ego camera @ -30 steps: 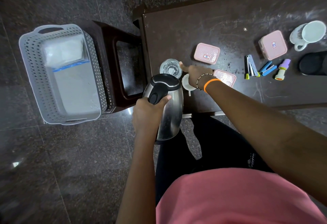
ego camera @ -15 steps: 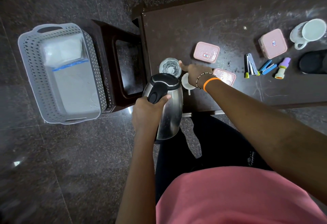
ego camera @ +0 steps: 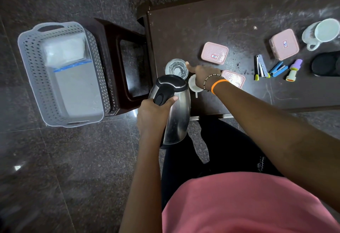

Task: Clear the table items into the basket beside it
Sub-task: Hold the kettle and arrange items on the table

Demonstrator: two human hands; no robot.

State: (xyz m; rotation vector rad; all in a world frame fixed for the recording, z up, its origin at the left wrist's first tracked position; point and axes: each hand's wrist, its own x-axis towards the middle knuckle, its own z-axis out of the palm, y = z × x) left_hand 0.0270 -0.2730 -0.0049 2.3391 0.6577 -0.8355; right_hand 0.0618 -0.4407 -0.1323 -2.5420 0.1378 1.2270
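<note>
My left hand [ego camera: 152, 115] grips the black handle of a steel kettle [ego camera: 176, 115], held in the air just off the table's near left corner. My right hand [ego camera: 202, 74] reaches over a small white cup [ego camera: 192, 85], its thumb touching the rim of a clear glass [ego camera: 175, 68]. The fingers are hidden, so its grip is unclear. The grey perforated basket [ego camera: 29, 63] stands on the floor to the left with a white packet [ego camera: 64, 50] inside. On the dark table [ego camera: 202, 26] lie three pink boxes [ego camera: 214, 53], [ego camera: 236, 78], [ego camera: 284, 44].
A dark wooden stool [ego camera: 114, 48] stands between basket and table. At the table's right are a white mug [ego camera: 323, 32], a stapler [ego camera: 260, 67], a blue clip [ego camera: 277, 69], a purple stamp [ego camera: 294, 70] and a black round base [ego camera: 325, 64].
</note>
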